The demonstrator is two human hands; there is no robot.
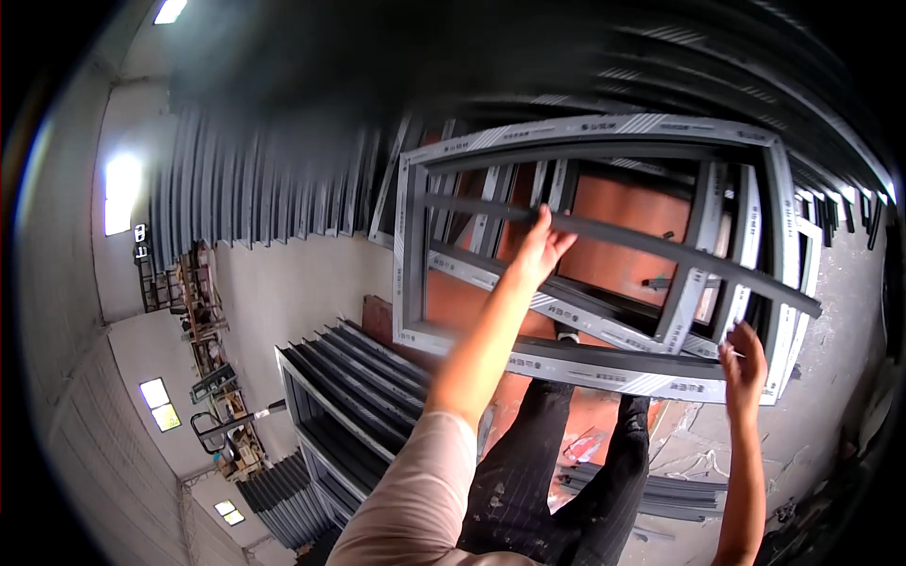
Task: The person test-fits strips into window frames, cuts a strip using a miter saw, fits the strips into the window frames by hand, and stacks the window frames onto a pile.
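Observation:
My left hand (544, 247) is closed around a long dark grey strip (651, 243), which lies slantwise across a rectangular window frame (604, 373). The strip's right end sticks out past the frame's right side. My right hand (746, 366) is at the frame's lower right corner, fingers curled together, below the strip and apart from it. What those fingers hold, if anything, is too small to make out. The frame is grey with pale printed film on its faces. Behind its opening, more frame pieces (679, 307) and a reddish-brown surface (623, 236) show.
Rows of grey frames (264, 179) lean at the upper left, with another stack (354, 377) at the lower left. Long dark profiles (755, 66) run along the upper right. Grey strips (675, 497) lie on the floor by my legs. Shelving with clutter (212, 377) stands far left.

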